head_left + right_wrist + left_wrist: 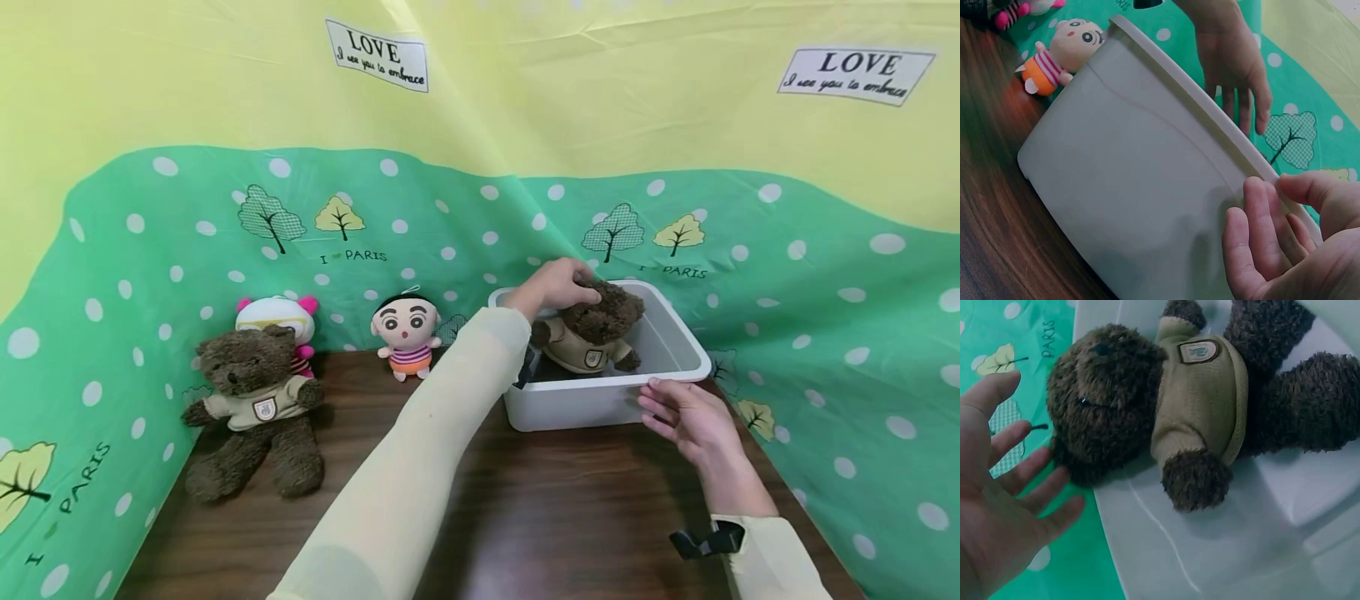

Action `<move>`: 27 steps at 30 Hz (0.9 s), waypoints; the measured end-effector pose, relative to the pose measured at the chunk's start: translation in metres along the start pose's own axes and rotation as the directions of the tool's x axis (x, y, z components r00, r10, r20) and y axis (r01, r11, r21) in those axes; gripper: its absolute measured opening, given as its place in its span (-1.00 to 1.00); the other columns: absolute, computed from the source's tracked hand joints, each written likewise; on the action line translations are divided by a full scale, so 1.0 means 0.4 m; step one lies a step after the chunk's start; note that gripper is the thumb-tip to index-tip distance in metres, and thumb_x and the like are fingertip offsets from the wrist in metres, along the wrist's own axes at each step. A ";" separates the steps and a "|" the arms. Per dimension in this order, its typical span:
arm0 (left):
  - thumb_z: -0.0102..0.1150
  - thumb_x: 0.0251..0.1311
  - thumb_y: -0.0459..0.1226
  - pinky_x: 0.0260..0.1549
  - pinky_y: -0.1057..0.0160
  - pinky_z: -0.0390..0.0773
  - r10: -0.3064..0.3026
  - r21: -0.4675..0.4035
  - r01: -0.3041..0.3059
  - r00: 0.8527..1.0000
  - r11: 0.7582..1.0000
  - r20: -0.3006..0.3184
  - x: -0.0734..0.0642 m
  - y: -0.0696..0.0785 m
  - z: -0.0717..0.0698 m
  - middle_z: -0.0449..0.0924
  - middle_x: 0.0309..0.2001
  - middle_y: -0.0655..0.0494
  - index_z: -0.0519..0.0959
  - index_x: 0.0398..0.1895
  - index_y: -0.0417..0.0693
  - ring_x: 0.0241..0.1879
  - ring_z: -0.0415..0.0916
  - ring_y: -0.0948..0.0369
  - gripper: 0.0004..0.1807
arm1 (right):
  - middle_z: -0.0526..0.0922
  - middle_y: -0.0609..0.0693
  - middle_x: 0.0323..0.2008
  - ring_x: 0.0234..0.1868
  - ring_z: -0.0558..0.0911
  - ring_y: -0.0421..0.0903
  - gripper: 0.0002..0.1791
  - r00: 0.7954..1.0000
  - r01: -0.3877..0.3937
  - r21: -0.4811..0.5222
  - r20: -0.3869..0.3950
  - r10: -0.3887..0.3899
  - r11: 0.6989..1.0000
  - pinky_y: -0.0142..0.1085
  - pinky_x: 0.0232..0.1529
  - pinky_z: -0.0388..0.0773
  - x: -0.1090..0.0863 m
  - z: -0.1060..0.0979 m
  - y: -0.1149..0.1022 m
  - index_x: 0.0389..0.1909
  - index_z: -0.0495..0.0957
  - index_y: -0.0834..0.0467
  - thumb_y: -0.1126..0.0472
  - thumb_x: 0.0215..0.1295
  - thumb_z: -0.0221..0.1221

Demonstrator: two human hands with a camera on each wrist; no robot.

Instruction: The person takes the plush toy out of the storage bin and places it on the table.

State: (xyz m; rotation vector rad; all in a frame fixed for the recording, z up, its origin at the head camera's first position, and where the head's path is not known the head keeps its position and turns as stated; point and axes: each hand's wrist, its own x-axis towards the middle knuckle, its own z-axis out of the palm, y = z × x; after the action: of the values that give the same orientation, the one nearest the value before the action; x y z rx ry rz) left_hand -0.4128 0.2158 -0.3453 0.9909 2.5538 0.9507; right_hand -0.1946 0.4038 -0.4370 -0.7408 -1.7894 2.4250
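Observation:
A dark brown teddy bear [581, 346] in a tan sweater lies in a light grey plastic bin [581, 408], its head near the back rim. My left hand [558, 285] is at the bear's head with the fingers loosely spread. In the left wrist view, that left hand [1016, 481] is beside the head and not wrapped round it. At the bin's front right corner, my right hand [693, 421] holds the rim, with the thumb on top and the fingers against the outer wall. The right wrist view shows this right hand [1291, 237] close up.
A second brown teddy bear [255, 417] sits at the left of the dark wood table [555, 500]. Behind it is a white-and-pink plush toy [273, 315]. A small boy-faced plush doll [408, 329] stands by the back cloth. Green-and-yellow printed fabric [465, 225] encloses the table.

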 end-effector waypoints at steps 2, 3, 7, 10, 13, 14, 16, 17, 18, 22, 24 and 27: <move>0.26 0.38 0.02 0.21 0.24 0.51 -0.012 0.016 0.011 1.000 1.000 0.018 0.003 0.007 0.009 0.49 0.38 0.18 0.46 0.43 0.10 0.35 0.43 0.19 -0.40 | 0.81 -0.16 -0.34 -0.27 0.80 -0.21 -0.94 1.000 0.001 -0.002 0.000 -0.001 1.000 -0.23 -0.21 0.76 -0.002 0.004 -0.001 -0.25 0.69 -0.05 0.11 0.33 0.38; 0.27 0.38 0.03 0.23 0.24 0.50 -0.017 0.023 0.017 0.999 1.000 0.027 0.004 0.010 0.013 0.46 0.40 0.20 0.44 0.46 0.12 0.37 0.41 0.20 -0.38 | 0.81 -0.16 -0.34 -0.27 0.80 -0.21 -0.94 1.000 0.004 -0.005 0.001 -0.004 1.000 -0.23 -0.22 0.76 -0.003 0.005 -0.002 -0.25 0.69 -0.05 0.11 0.34 0.38; 0.28 0.35 0.06 0.31 0.23 0.44 -0.051 0.054 0.048 0.997 0.997 0.065 0.004 0.017 0.022 0.36 0.49 0.24 0.32 0.54 0.18 0.46 0.31 0.21 -0.27 | 0.81 -0.16 -0.35 -0.29 0.80 -0.22 -0.95 1.000 0.013 -0.008 0.011 -0.013 1.000 -0.25 -0.24 0.76 -0.002 0.006 -0.004 -0.26 0.69 -0.04 0.11 0.35 0.37; 0.30 0.33 0.07 0.34 0.21 0.42 -0.074 0.073 0.068 0.994 0.995 0.083 0.002 0.017 0.024 0.32 0.51 0.21 0.27 0.58 0.16 0.49 0.27 0.19 -0.20 | 0.80 -0.16 -0.35 -0.29 0.80 -0.22 -0.95 1.000 0.010 -0.008 0.017 -0.009 1.000 -0.24 -0.24 0.76 0.000 0.004 -0.005 -0.25 0.69 -0.03 0.11 0.35 0.37; 0.31 0.29 0.12 0.35 0.23 0.40 -0.086 0.139 0.074 0.993 0.987 0.086 0.003 0.017 0.028 0.30 0.52 0.14 0.27 0.57 0.10 0.48 0.27 0.17 -0.15 | 0.80 -0.16 -0.34 -0.27 0.80 -0.21 -0.93 1.000 0.000 -0.016 0.013 0.000 1.000 -0.23 -0.21 0.76 0.001 0.003 -0.005 -0.23 0.68 -0.04 0.10 0.35 0.37; 0.32 0.27 0.15 0.34 0.24 0.41 -0.090 0.168 0.076 0.993 0.983 0.078 0.003 0.016 0.031 0.30 0.51 0.12 0.29 0.56 0.08 0.46 0.28 0.17 -0.15 | 0.80 -0.16 -0.33 -0.26 0.80 -0.21 -0.92 1.000 -0.001 -0.020 0.010 0.001 1.000 -0.23 -0.20 0.76 0.001 0.003 -0.004 -0.23 0.67 -0.05 0.10 0.34 0.38; 0.32 0.25 0.18 0.32 0.26 0.42 -0.107 0.219 0.090 0.992 0.972 0.070 0.004 0.016 0.036 0.27 0.51 0.09 0.30 0.55 0.05 0.44 0.29 0.18 -0.12 | 0.80 -0.16 -0.33 -0.25 0.80 -0.20 -0.92 1.000 -0.003 -0.027 0.008 0.003 1.000 -0.22 -0.18 0.76 0.001 0.002 -0.004 -0.22 0.67 -0.06 0.09 0.35 0.37; 0.33 0.24 0.19 0.31 0.28 0.42 -0.121 0.234 0.101 0.990 0.967 0.070 0.005 0.015 0.038 0.25 0.50 0.09 0.31 0.54 0.06 0.42 0.30 0.20 -0.12 | 0.80 -0.16 -0.32 -0.24 0.80 -0.20 -0.92 1.000 -0.004 -0.030 0.007 0.004 1.000 -0.21 -0.17 0.76 0.001 0.002 -0.004 -0.22 0.67 -0.06 0.09 0.35 0.37; 0.34 0.23 0.18 0.30 0.28 0.42 -0.128 0.247 0.106 0.989 0.963 0.072 0.005 0.015 0.040 0.24 0.50 0.09 0.31 0.54 0.06 0.41 0.29 0.20 -0.12 | 0.80 -0.16 -0.32 -0.24 0.80 -0.20 -0.92 1.000 -0.003 -0.034 0.005 0.003 0.999 -0.21 -0.16 0.75 0.001 0.001 -0.004 -0.22 0.67 -0.06 0.09 0.35 0.37; 0.39 0.24 0.10 0.28 0.26 0.45 -0.153 0.238 0.124 0.982 0.963 0.107 0.000 0.018 0.047 0.30 0.48 0.13 0.28 0.55 0.05 0.39 0.34 0.20 -0.12 | 0.81 -0.16 -0.31 -0.22 0.80 -0.19 -0.93 1.000 0.000 -0.034 0.009 0.000 0.999 -0.20 -0.15 0.75 0.001 0.000 -0.003 -0.22 0.68 -0.05 0.09 0.36 0.36; 0.41 0.24 0.05 0.29 0.25 0.45 -0.151 0.230 0.120 0.981 0.966 0.124 -0.003 0.020 0.051 0.34 0.47 0.15 0.26 0.56 0.06 0.39 0.35 0.20 -0.12 | 0.81 -0.16 -0.31 -0.21 0.80 -0.19 -0.93 1.000 0.001 -0.036 0.003 -0.001 0.999 -0.19 -0.14 0.75 0.001 -0.002 -0.002 -0.22 0.68 -0.06 0.08 0.35 0.37; 0.44 0.22 0.02 0.27 0.26 0.46 -0.152 0.241 0.117 0.979 0.963 0.134 -0.004 0.027 0.061 0.37 0.43 0.18 0.28 0.53 0.10 0.38 0.36 0.21 -0.15 | 0.81 -0.16 -0.31 -0.21 0.80 -0.19 -0.91 1.000 0.000 -0.035 -0.002 0.000 0.999 -0.18 -0.13 0.75 0.000 -0.003 0.000 -0.20 0.68 -0.06 0.08 0.35 0.37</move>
State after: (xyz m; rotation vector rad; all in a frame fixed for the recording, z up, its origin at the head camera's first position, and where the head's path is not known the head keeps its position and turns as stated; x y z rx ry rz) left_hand -0.3954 0.2326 -0.3567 0.8942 2.6049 0.5276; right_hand -0.1942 0.4050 -0.4374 -0.7465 -1.8356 2.3981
